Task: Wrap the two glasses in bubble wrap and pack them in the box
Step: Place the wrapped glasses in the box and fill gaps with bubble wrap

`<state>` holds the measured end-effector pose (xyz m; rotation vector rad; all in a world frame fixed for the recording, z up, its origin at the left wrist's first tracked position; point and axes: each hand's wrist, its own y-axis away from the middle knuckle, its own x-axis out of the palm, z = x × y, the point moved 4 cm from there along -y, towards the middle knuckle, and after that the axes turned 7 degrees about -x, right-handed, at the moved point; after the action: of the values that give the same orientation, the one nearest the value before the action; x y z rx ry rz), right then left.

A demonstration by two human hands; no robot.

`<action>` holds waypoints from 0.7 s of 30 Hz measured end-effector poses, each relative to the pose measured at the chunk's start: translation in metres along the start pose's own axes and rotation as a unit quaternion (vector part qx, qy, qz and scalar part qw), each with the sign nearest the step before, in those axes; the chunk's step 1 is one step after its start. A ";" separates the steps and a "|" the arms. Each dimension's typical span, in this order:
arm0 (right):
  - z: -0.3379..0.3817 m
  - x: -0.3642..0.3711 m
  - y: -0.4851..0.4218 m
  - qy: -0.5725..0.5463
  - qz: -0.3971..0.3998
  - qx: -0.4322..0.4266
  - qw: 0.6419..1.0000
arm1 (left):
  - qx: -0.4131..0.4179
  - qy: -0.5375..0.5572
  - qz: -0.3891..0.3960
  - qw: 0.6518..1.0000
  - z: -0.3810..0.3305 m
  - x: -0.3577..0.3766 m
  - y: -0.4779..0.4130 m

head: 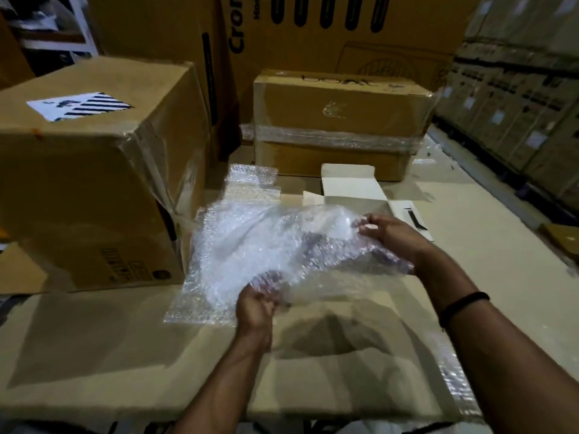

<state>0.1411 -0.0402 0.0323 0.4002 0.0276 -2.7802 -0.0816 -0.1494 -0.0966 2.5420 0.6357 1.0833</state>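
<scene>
Both hands hold a bubble wrap (250,245) sheet just above the cardboard-topped table (125,339). Left hand (257,305) grip clamped on its near edge, right hand (388,233) grip pinching the far right edge. Can't tell if a glass is inside. Open white box (351,186) sits just behind. Big carton (87,183) at left.

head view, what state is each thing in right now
bubble wrap, bunched, lifted, held at both ends
left grip, grips the wrap's near edge
right grip, pinches the wrap's far end
white box, open, flaps spread
second bubble sheet, lying flat behind
big carton, closed, taped
far carton, closed, film-wrapped
</scene>
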 end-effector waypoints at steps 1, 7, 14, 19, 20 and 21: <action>-0.011 -0.013 0.003 0.038 0.019 0.004 0.999 | -0.050 0.091 0.025 0.994 -0.002 0.003 0.001; -0.062 -0.075 0.010 0.314 0.114 0.101 0.937 | -0.106 0.039 0.125 0.986 -0.005 0.018 0.005; -0.073 -0.083 -0.002 0.584 0.047 0.027 0.810 | -0.009 -0.236 -0.007 0.972 0.028 0.035 0.004; -0.071 -0.043 0.056 0.562 -0.105 -0.128 0.811 | 0.104 -0.306 -0.101 0.941 0.035 0.027 0.003; -0.085 -0.036 0.066 0.550 -0.086 -0.096 0.825 | 0.115 -0.299 -0.108 0.941 0.035 0.028 0.005; -0.099 -0.029 0.074 0.551 -0.047 -0.053 0.832 | 0.126 -0.286 -0.116 0.943 0.034 0.030 0.008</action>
<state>0.2181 -0.0948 -0.0525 1.9139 0.4665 -2.2012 -0.0361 -0.1449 -0.0978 2.7073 0.9128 0.1634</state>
